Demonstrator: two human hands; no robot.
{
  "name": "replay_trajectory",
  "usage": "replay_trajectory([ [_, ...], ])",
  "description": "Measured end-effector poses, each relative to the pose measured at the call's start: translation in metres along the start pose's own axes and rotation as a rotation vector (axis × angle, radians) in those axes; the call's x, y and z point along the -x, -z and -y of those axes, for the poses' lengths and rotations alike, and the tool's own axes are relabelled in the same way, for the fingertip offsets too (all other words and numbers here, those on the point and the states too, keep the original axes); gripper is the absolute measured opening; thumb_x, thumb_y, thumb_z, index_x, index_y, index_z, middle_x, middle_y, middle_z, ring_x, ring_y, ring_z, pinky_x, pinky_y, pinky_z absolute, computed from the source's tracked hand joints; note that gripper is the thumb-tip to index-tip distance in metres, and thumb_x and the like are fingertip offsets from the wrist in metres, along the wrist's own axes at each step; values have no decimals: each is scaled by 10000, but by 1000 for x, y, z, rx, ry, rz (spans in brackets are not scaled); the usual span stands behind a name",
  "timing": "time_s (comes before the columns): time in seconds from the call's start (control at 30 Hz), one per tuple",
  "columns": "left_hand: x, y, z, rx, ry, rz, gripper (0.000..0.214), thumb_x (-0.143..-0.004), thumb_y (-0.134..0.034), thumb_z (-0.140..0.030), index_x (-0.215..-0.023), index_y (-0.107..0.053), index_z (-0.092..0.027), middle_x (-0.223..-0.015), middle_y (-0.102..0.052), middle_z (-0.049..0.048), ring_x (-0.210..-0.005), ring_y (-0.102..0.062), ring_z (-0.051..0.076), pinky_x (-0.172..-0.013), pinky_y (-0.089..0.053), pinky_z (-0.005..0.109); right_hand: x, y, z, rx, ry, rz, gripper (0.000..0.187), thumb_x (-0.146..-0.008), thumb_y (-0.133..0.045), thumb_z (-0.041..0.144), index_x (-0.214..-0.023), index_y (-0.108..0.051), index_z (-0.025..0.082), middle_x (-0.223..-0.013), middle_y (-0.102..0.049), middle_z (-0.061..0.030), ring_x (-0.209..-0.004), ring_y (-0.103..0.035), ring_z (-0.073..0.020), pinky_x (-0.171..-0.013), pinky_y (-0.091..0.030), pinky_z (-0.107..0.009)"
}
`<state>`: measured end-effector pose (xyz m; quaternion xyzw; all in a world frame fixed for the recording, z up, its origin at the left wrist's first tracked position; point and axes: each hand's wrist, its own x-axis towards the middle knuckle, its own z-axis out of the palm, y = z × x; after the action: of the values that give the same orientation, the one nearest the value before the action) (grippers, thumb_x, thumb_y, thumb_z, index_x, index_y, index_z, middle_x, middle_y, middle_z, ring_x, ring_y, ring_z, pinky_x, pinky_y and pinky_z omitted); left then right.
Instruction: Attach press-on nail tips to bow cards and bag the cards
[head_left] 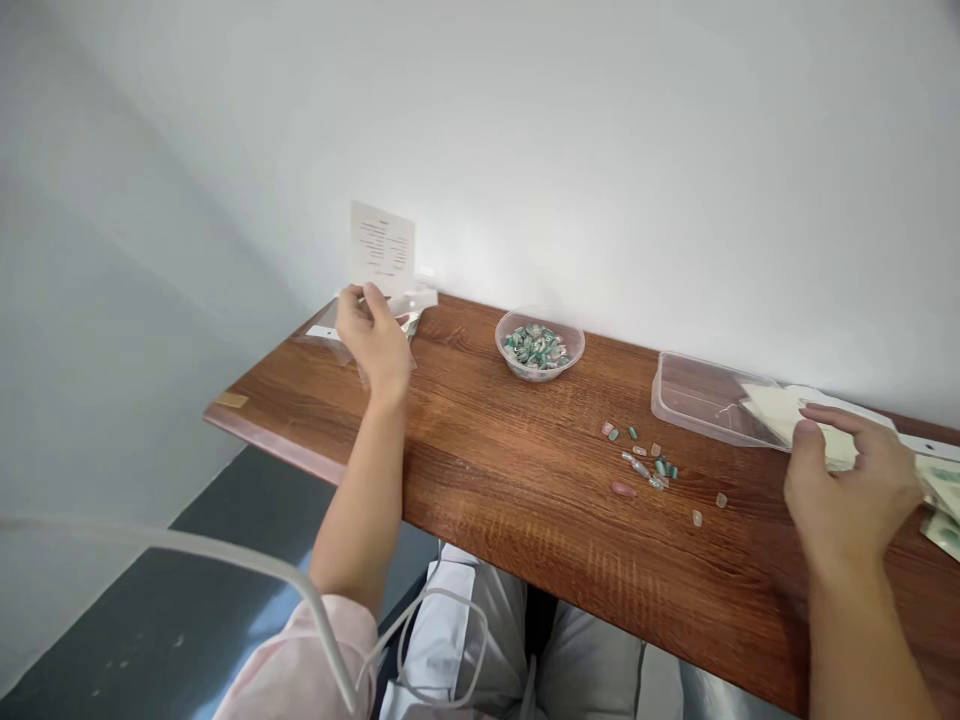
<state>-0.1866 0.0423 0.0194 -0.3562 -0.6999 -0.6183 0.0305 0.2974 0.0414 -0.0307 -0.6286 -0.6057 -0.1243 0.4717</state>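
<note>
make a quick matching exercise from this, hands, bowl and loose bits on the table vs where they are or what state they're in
1 left hand
2 right hand
3 clear bowl
4 small loose pieces

a scattered on the wooden tabletop
b holding up a printed white card
c on pale sheets beside a clear plastic tray
d filled with small teal and silvery pieces

Pairs: 1-b, 2-c, 3-d, 4-a
</note>
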Motion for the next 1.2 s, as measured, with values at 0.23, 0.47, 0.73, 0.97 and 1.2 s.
replay_trajectory([
  [0.23, 95, -20, -58, 500, -11, 425, 267, -1012, -582, -417, -831, -550, -224, -723, -600, -8, -591, -624, 128, -508, -566, 232, 35, 5, 63, -253, 385, 50, 360, -889, -667, 177, -1241, -675, 253, -1163, -779, -105, -1113, -741, -317, -988, -587, -527],
  [0.47, 157, -15, -61, 369, -320, 773, 198, -1039, -568, -294, -861, -603, -214, -622, -655, -37, -469, -581, 91, -428, -438, 177, 59, 3, 97, -519, 524, 350, 721, -909, -668, 191, -1576, -429, 322, -1507, -584, -145, -1332, -613, -361, -980, -608, -568],
  [0.73, 167, -16, -48, 392, -1108, 752, 369, -998, -555, -168, -1365, -559, -124, -1272, -758, 215, -1163, -761, 250, -891, -659, 283, 86, 6, 113, -1061, 66, 796, 629, -950, -687, 528, -1477, -498, 241, -1423, -633, -169, -1299, -646, -323, -1102, -551, -516],
  [0.97, 167, -18, -50, 285, -1322, 709, 353, -946, -688, -169, -1292, -639, -114, -1415, -666, 208, -1334, -644, 276, -1051, -599, 334, 84, 11, 118, -1007, -168, 823, 398, -961, -612, 630, -1056, -684, 250, -885, -737, -75, -941, -725, -298, -918, -628, -489],
  [1.2, 165, -18, -51, 299, -1297, 716, 333, -927, -638, -94, -1259, -664, -90, -1297, -747, 193, -1247, -712, 250, -1046, -610, 334, 67, 14, 115, -1003, -88, 851, 350, -1033, -527, 549, -1070, -710, 253, -887, -739, -54, -926, -720, -268, -979, -599, -470],
])
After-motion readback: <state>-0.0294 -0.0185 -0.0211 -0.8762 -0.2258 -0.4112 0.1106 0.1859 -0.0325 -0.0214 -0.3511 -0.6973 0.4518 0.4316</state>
